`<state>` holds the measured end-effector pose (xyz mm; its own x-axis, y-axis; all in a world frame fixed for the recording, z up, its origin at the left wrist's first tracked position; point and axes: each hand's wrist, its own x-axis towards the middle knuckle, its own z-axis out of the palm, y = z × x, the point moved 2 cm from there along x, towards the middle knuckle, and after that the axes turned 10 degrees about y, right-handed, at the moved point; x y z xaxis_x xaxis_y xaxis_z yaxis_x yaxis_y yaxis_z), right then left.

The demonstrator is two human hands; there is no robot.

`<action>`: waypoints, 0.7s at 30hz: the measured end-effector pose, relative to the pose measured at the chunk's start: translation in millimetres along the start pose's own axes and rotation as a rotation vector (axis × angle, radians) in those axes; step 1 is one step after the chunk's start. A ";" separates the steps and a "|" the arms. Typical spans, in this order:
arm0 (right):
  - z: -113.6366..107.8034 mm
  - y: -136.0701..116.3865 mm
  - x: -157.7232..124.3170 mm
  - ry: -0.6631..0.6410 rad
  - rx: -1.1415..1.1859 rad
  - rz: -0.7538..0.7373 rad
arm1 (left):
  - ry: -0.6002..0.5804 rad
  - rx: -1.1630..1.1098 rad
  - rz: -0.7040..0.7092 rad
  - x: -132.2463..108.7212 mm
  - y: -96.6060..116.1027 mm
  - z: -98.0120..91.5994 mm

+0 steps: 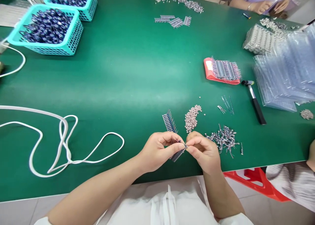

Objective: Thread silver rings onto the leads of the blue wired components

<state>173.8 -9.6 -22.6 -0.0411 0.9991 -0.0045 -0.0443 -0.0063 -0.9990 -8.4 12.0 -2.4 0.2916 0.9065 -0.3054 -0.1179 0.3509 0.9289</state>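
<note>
My left hand (pixel 155 151) is closed on a dark strip of small parts with wire legs (pixel 177 155), pinched between thumb and fingers. At the strip's right end, my right hand (pixel 205 151) has thumb and fingertips pressed together; whatever small piece is in them is mostly hidden. Just beyond my left fingers lies another strip of wire-legged parts (pixel 169 121). A pile of tiny beige ring-like pieces (pixel 192 118) sits beyond my right hand. To its right is a heap of loose dark parts with wire leads (pixel 225 139).
White cord (pixel 66 143) loops across the left side. Turquoise baskets (pixel 73 46) of shiny dark blue parts stand far left. A hammer (pixel 257 108), a red-wrapped bundle (pixel 209 74) and stacked clear plastic sheets (pixel 280 77) lie right. Other people's hands (pixel 262 6) are at the far edge.
</note>
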 end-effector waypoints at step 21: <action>0.9 0.5 4.9 -0.029 0.084 0.130 | -0.018 0.084 0.018 0.3 5.4 1.2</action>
<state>172.6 -4.8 -23.1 -0.0805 0.9880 -0.1315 -0.1198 -0.1405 -0.9828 -7.8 13.8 2.7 0.3071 0.9077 -0.2859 -0.0436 0.3135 0.9486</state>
